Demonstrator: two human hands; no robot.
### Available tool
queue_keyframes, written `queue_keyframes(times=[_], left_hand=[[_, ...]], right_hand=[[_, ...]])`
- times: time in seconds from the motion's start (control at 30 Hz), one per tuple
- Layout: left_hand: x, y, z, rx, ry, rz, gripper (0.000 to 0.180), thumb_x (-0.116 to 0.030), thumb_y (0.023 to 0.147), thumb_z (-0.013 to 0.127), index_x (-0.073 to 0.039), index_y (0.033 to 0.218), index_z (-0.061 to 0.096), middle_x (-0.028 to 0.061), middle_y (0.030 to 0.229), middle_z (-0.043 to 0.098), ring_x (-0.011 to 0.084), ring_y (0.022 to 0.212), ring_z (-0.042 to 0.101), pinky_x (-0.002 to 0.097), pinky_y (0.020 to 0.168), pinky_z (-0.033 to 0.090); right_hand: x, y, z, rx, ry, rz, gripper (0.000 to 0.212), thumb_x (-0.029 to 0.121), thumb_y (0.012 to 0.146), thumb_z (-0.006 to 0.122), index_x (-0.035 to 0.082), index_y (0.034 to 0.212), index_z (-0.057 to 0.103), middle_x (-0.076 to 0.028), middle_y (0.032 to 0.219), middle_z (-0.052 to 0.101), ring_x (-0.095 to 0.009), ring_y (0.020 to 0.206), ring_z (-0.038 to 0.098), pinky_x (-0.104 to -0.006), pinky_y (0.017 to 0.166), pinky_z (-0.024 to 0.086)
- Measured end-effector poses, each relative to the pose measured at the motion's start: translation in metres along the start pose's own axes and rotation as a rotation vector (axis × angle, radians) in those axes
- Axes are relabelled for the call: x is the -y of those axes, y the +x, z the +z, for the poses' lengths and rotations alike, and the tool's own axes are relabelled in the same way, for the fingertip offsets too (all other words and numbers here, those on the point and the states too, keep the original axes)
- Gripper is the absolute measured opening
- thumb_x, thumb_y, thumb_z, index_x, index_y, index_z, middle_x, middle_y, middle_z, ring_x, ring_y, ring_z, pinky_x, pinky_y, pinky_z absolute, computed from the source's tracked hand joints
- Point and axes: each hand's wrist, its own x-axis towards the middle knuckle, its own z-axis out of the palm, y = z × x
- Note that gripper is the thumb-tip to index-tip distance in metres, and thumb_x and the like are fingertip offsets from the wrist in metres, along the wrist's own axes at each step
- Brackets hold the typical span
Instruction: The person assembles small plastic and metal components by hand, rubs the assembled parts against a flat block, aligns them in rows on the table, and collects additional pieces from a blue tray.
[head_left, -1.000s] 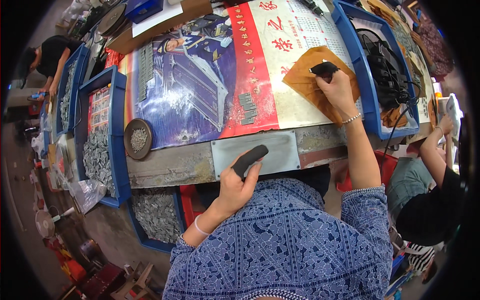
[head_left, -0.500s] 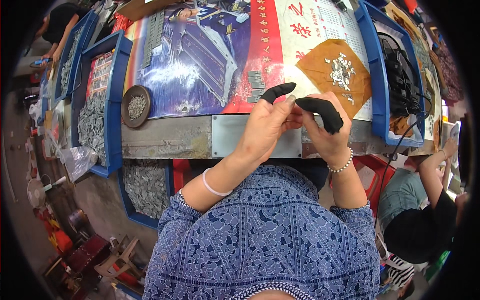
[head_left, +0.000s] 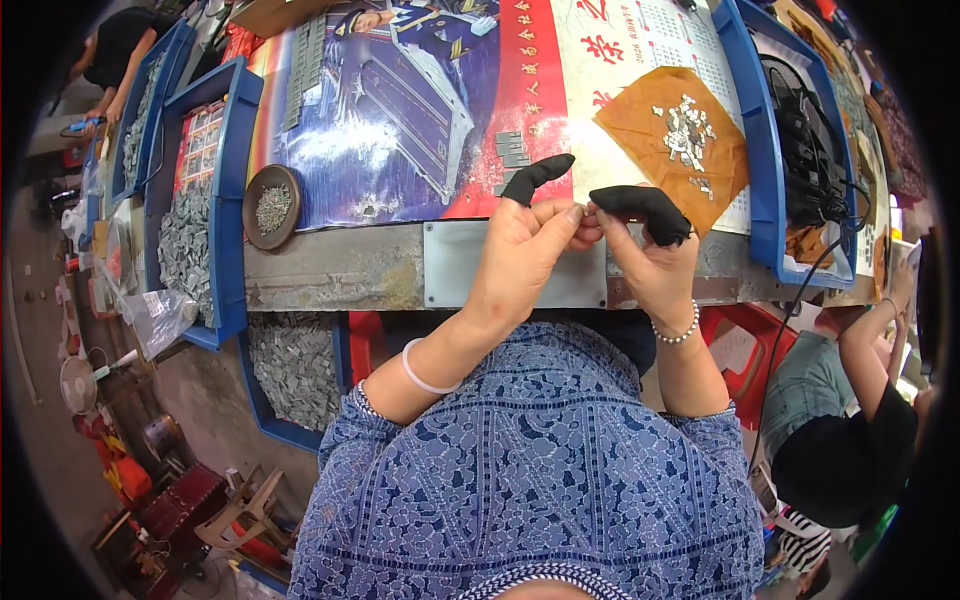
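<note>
Tiny pale metal piece (head_left: 589, 211) – barely visible – pinched between left hand (head_left: 525, 250) and right hand (head_left: 648, 262), black rubber finger cots (head_left: 640, 203) worn.

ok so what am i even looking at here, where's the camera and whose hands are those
The camera sits on a person's head and looks down, so the blue patterned shirt at the bottom is their own body. Its wide lens bends straight edges. The two hands belong to that person: the left hand and the right hand meet over a grey metal plate at the bench edge. Each wears a black finger cover. The fingertips pinch something very small between them; it is too tiny to tell what. On the bench lie a big printed poster, an orange cloth with little metal bits, a round dish of small parts and blue trays. Another person sits at the lower right.
</note>
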Motion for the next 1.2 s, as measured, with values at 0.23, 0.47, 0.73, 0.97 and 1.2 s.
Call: queue_keyframes(times=[0.23,0.47,0.73,0.97,1.2], left_hand=[[0.003,-0.002,-0.006,-0.005,0.027,-0.019,0.049,-0.002,0.099,0.059,0.002,0.142,0.038,0.0150,0.101,0.072,0.0159,0.090,0.069,0.0280,0.081,0.057],[0.012,-0.005,-0.003,-0.062,-0.003,0.023,0.049,0.001,0.099,0.058,0.001,0.143,0.036,0.0151,0.104,0.071,0.0155,0.093,0.069,0.0285,0.083,0.057],[0.019,-0.008,-0.001,-0.040,0.016,0.049,0.049,0.004,0.100,0.053,-0.002,0.145,0.035,0.0158,0.110,0.070,0.0140,0.099,0.066,0.0277,0.087,0.055],[0.022,-0.014,-0.001,-0.020,0.091,0.103,0.053,0.005,0.101,0.048,-0.002,0.150,0.029,0.0142,0.109,0.070,0.0118,0.098,0.065,0.0290,0.089,0.054],[0.016,-0.015,-0.007,-0.008,0.031,0.040,0.056,0.000,0.102,0.050,0.000,0.152,0.024,0.0148,0.104,0.071,0.0136,0.094,0.067,0.0290,0.084,0.055]], right_hand=[[-0.006,-0.009,-0.001,0.033,-0.040,0.044,0.028,-0.008,0.089,0.068,-0.004,0.117,0.064,-0.011,0.110,0.070,-0.013,0.095,0.065,-0.0265,0.084,0.052],[-0.018,-0.017,0.012,-0.102,0.064,0.164,0.038,-0.004,0.090,0.070,-0.003,0.126,0.060,-0.013,0.116,0.068,-0.016,0.101,0.065,-0.0307,0.090,0.052],[-0.013,-0.018,0.029,-0.195,-0.067,-0.013,0.022,-0.003,0.089,0.071,0.001,0.110,0.070,-0.008,0.103,0.067,-0.015,0.093,0.068,-0.0270,0.082,0.054],[-0.018,-0.017,0.027,-0.123,0.188,0.151,0.030,-0.004,0.092,0.067,-0.002,0.122,0.064,-0.012,0.102,0.071,-0.016,0.093,0.068,-0.0270,0.086,0.053],[-0.016,-0.020,0.022,-0.035,0.324,0.271,0.026,-0.002,0.095,0.063,-0.004,0.122,0.063,-0.011,0.105,0.073,-0.015,0.096,0.068,-0.0280,0.086,0.055]])
